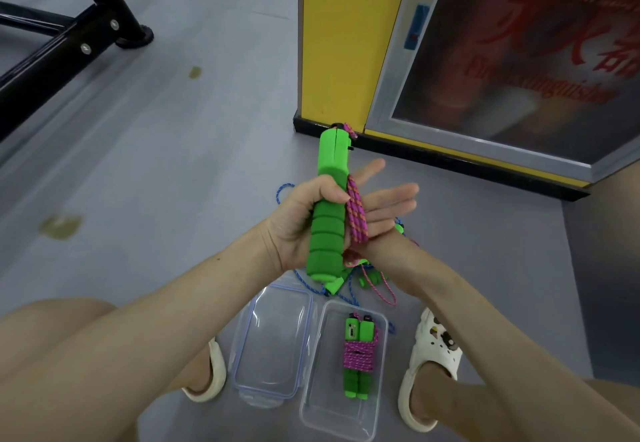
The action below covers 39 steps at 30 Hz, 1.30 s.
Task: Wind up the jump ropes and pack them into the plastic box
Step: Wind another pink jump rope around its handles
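Grey floor (pixel 173 164), squatting over it. Yellow cabinet (pixel 339 43) w/ glass door far right, black metal frame (pixel 52 50) far left.

Left hand (pixel 301 220) clenched round green handle (pixel 329 234), held upright in mid-frame, top end pointing far. Maybe two handles pressed together, can't tell for sure. Right hand (pixel 384 206) flat, fingers straight, lying just behind and right of the handle. Pink rope (pixel 356 216) running down betw. handle and right palm, touching both, then dropping past the wrist to the floor.

Step in hand, prob.: wrapping rope round the handle. To do it well:
- pull rope taut w/ right hand before each turn
- lay turns side by side around mid-handle, not stacked
- tuck the tail under the last turn so nothing springs loose
- hold left grip firm, thumb clear of the wrap zone

Clear plastic box (pixel 332 414) open on the floor, near, below the hands. One wound rope (pixel 358 355) already lying inside at its right side, room left beside it. Lid (pixel 273 341) just left of the box. Blue rope (pixel 282 192) plus more green handles loose on the floor under the hands, not yet wound. So approx. early to mid task.
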Each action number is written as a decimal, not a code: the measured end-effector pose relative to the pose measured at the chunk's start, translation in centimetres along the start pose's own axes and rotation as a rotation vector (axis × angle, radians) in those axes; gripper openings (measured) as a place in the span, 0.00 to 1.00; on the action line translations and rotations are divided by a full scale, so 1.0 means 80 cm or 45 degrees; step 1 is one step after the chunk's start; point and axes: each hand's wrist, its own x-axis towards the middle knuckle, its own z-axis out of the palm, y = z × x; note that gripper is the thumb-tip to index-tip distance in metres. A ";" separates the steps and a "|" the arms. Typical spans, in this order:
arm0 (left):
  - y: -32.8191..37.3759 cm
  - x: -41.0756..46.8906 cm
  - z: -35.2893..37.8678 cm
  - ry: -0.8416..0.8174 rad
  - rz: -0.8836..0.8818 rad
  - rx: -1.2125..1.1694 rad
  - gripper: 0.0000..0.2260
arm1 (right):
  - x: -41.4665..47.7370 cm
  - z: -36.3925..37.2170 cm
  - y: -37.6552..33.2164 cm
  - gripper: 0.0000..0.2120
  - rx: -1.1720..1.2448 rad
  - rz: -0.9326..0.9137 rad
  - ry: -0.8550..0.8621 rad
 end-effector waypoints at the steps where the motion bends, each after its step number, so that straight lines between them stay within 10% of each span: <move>1: 0.000 0.002 -0.001 0.016 0.023 0.022 0.43 | 0.003 0.002 0.005 0.07 -0.032 0.005 -0.026; 4: 0.003 0.005 0.004 0.144 0.090 0.169 0.44 | 0.003 0.003 0.004 0.11 -0.074 0.037 -0.034; 8: 0.011 0.005 0.014 0.600 0.143 0.511 0.23 | 0.010 -0.014 0.004 0.16 -0.354 -0.074 -0.018; 14: 0.025 0.000 -0.001 0.933 -0.098 1.253 0.30 | 0.013 -0.035 0.010 0.07 -0.490 -0.203 0.110; 20: 0.016 -0.012 -0.012 0.818 -0.411 1.384 0.10 | 0.019 -0.039 0.008 0.06 -0.400 -0.330 0.248; 24: 0.014 -0.016 -0.013 0.592 -0.524 1.165 0.27 | 0.024 -0.036 0.010 0.03 -0.337 -0.314 0.343; 32: 0.001 -0.018 -0.007 0.234 -0.468 0.694 0.07 | 0.019 -0.030 0.006 0.06 0.201 -0.262 0.201; 39: 0.003 -0.015 -0.008 0.005 -0.338 0.390 0.22 | 0.017 -0.029 0.008 0.03 0.520 -0.131 0.149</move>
